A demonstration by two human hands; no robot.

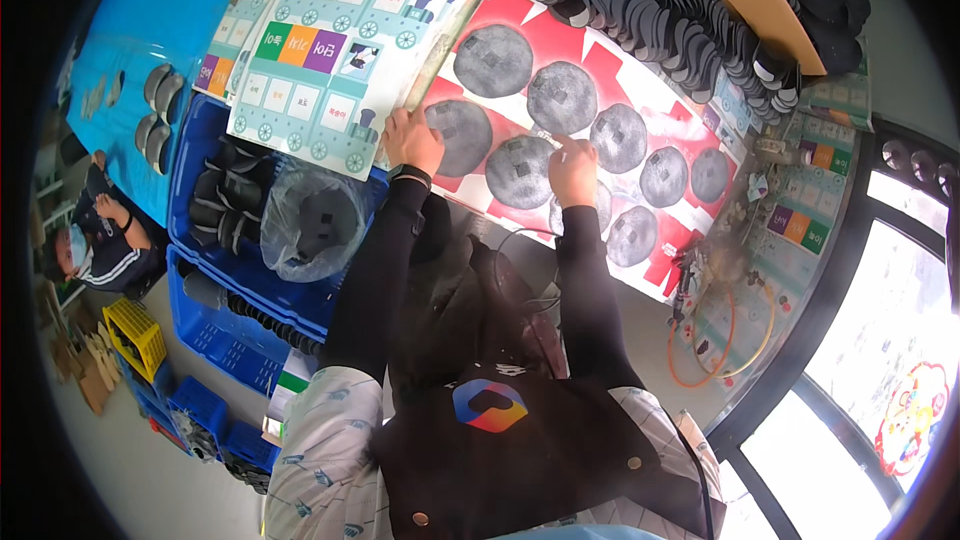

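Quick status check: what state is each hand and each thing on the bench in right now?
left hand: flat on a grey disc
right hand: fingertips pressing a grey disc
red sheet: lying flat, discs laid in rows
black pieces: heaped
plastic bag: open, in blue crate

Left hand [412, 140] flat, palm down; right hand [573, 168] pressing, fingers curled

I was looking into a small craft or assembly workshop. The worktable [640, 320] held a red sheet [560, 40] set with grey discs [561, 96], stacks of printed train cards [320, 50] and a long heap of dark foam pieces [690, 10]. Blue crates [215, 340] of parts stood on the floor beside it, and another person [100, 240] sat nearby.
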